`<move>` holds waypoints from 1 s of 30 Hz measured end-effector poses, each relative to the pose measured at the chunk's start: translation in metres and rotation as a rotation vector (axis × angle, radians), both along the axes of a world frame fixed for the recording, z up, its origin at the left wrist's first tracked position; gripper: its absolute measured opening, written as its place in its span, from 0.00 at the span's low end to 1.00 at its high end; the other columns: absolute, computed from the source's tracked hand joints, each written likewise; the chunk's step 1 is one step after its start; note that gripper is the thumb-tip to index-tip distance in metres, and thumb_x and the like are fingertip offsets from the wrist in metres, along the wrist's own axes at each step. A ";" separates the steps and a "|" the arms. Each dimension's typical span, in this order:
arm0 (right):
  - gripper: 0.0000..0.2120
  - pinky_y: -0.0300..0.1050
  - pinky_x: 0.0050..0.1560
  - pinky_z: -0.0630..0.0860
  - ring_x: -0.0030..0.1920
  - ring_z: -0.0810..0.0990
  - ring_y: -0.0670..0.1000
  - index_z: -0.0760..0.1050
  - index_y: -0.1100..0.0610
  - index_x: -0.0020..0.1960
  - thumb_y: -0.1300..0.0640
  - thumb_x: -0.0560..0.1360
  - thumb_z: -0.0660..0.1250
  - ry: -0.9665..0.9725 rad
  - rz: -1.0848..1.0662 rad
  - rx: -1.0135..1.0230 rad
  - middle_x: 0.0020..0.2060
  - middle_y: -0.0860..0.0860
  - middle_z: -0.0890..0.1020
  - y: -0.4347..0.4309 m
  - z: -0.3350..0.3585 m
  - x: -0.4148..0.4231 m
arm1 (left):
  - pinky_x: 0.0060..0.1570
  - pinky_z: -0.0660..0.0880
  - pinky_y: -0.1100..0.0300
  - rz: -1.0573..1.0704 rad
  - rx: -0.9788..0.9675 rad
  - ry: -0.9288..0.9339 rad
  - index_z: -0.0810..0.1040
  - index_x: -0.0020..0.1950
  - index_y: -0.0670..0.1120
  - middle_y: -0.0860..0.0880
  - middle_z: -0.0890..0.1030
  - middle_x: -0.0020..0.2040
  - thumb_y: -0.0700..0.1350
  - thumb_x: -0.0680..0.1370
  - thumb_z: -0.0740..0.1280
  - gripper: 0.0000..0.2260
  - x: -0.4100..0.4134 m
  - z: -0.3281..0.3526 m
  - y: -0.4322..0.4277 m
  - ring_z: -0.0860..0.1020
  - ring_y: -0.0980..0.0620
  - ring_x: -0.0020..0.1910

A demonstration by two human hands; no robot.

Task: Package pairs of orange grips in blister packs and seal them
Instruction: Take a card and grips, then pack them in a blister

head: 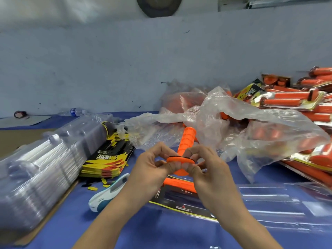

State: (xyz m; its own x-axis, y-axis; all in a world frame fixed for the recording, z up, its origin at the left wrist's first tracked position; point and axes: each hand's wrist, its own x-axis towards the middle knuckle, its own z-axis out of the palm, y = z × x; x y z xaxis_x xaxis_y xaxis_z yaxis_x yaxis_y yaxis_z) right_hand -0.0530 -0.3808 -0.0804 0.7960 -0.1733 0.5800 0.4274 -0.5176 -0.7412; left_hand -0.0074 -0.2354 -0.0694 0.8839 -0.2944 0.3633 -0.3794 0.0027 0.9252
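Head view: a crumpled plastic bag point(233, 119) half hides the loose grips behind it. The sealed packs point(296, 99) are cut off at the right edge, and the clear blister stack point(45, 168) on the left is blurred. The tabletop point(161, 230) is blue, with a pale wall behind. The left hand point(150, 164) and right hand point(210, 169) both pinch the flange of a ribbed orange grip point(186, 141) held above the tabletop, barrel pointing away. A second grip point(179, 184) lies below on a printed card point(179, 200).

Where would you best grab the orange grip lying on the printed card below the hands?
Probably around the middle of the lying orange grip, coming from above with fingers on its two long sides. It rests flat on the printed card, lengthwise left to right, so the rounded sides are exposed. Its right end is hidden behind the right hand, pinching the other orange grip.
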 end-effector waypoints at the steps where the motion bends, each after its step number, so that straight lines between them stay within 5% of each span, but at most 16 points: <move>1: 0.14 0.32 0.39 0.71 0.40 0.78 0.44 0.75 0.39 0.45 0.58 0.73 0.73 0.003 0.009 0.065 0.40 0.42 0.78 0.001 0.001 0.000 | 0.38 0.77 0.65 0.021 0.012 -0.012 0.81 0.42 0.55 0.52 0.83 0.39 0.44 0.70 0.76 0.08 -0.002 -0.001 -0.001 0.82 0.53 0.36; 6: 0.06 0.54 0.45 0.81 0.40 0.83 0.51 0.78 0.48 0.43 0.57 0.75 0.72 0.074 0.007 0.457 0.38 0.46 0.82 0.000 0.005 0.000 | 0.40 0.79 0.59 0.345 0.372 -0.532 0.71 0.59 0.62 0.60 0.73 0.54 0.57 0.78 0.67 0.11 -0.016 -0.013 -0.005 0.78 0.59 0.49; 12: 0.03 0.29 0.34 0.72 0.34 0.80 0.40 0.79 0.51 0.44 0.57 0.73 0.73 0.017 -0.020 0.502 0.34 0.43 0.82 0.006 0.014 -0.010 | 0.32 0.66 0.65 0.505 0.603 -0.864 0.77 0.56 0.49 0.52 0.73 0.55 0.55 0.77 0.67 0.13 -0.020 -0.015 -0.013 0.78 0.52 0.45; 15: 0.03 0.27 0.33 0.71 0.34 0.80 0.40 0.80 0.51 0.45 0.53 0.73 0.73 -0.005 0.013 0.487 0.34 0.44 0.83 0.007 0.019 -0.016 | 0.32 0.73 0.61 0.533 0.608 -0.949 0.77 0.56 0.46 0.50 0.74 0.55 0.53 0.79 0.65 0.12 -0.021 -0.015 -0.015 0.78 0.50 0.47; 20: 0.05 0.31 0.42 0.73 0.41 0.82 0.43 0.83 0.48 0.49 0.52 0.77 0.68 -0.019 0.115 0.327 0.40 0.43 0.85 0.005 0.024 -0.022 | 0.38 0.76 0.51 0.468 0.390 -0.747 0.75 0.51 0.46 0.53 0.75 0.50 0.55 0.80 0.64 0.12 -0.023 -0.017 -0.016 0.77 0.53 0.44; 25: 0.10 0.41 0.54 0.78 0.53 0.83 0.44 0.82 0.47 0.55 0.57 0.79 0.64 0.028 0.236 0.306 0.47 0.43 0.86 -0.006 0.026 -0.021 | 0.47 0.74 0.71 0.352 0.118 -0.398 0.77 0.47 0.58 0.59 0.79 0.46 0.51 0.77 0.71 0.04 -0.023 -0.015 -0.016 0.80 0.61 0.50; 30: 0.11 0.39 0.43 0.81 0.50 0.84 0.47 0.81 0.47 0.56 0.59 0.79 0.64 0.062 0.348 0.413 0.46 0.47 0.85 -0.011 0.029 -0.021 | 0.47 0.77 0.65 0.337 0.126 -0.439 0.76 0.48 0.57 0.57 0.79 0.48 0.51 0.77 0.71 0.04 -0.022 -0.016 -0.014 0.80 0.57 0.51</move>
State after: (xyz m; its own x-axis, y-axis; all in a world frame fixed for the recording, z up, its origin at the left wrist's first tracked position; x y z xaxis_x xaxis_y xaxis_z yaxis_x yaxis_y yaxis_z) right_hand -0.0745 -0.3922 -0.0519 0.8777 -0.0969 0.4693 0.4703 -0.0137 -0.8824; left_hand -0.0295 -0.2492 -0.0853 0.7102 -0.0867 0.6986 -0.6896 -0.2854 0.6656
